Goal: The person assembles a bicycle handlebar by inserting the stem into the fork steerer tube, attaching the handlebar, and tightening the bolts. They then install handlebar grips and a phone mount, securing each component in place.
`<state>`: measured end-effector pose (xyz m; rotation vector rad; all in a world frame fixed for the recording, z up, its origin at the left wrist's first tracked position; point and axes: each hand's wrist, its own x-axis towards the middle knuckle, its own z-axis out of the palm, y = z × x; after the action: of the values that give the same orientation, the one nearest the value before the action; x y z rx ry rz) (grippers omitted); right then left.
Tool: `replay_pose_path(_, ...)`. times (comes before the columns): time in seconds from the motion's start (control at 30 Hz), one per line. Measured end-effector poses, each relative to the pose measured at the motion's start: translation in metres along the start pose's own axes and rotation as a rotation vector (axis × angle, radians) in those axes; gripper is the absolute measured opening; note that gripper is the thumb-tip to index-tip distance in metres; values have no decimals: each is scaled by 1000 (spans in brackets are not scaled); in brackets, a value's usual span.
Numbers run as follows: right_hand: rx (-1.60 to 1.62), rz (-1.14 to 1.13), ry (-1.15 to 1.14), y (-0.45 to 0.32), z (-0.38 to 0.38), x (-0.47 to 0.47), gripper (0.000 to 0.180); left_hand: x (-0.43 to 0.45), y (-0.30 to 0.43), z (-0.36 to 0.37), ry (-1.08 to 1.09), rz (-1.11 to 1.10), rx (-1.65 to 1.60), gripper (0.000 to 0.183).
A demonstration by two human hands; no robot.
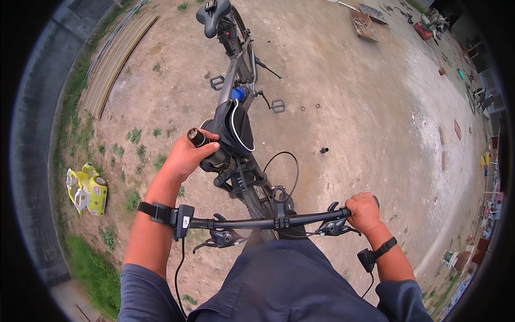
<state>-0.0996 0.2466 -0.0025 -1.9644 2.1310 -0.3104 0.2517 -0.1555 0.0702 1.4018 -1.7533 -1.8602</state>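
My right hand (pixel 364 211) is closed around the grip at the right end of the bicycle handlebar (pixel 249 223). The bar and its stem (pixel 280 197) are separated from the bicycle's head tube, and the brake levers and cables hang from the bar. My left hand (pixel 197 155) holds the dark front tube (pixel 197 137) of the bicycle frame, its open end up between thumb and fingers. Beside that hand, a black frame bag (pixel 237 129) with white piping sits on the top tube. A blue-capped bottle (pixel 238 93) is behind the bag. The front tyre (pixel 255 201) shows beneath the bar.
A small black part (pixel 324 150) and two rings (pixel 318 106) lie on the dirt at right. At left are a yellow-green toy car (pixel 96 191) and long boards (pixel 120 68). A rusty metal tray (pixel 364 26) lies at the upper right. The bicycle's kickstand (pixel 267 67) is out.
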Motion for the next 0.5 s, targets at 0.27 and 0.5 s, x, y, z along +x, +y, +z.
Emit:
replay_pose_path(0.27, -16, 19, -53, -20, 57, -15, 17, 12, 26, 58, -55, 111, 208, 23)
replay_pose_path(0.5, -29, 180, -76, -8, 106, -44, 15, 6, 36, 95, -72, 188, 275, 25)
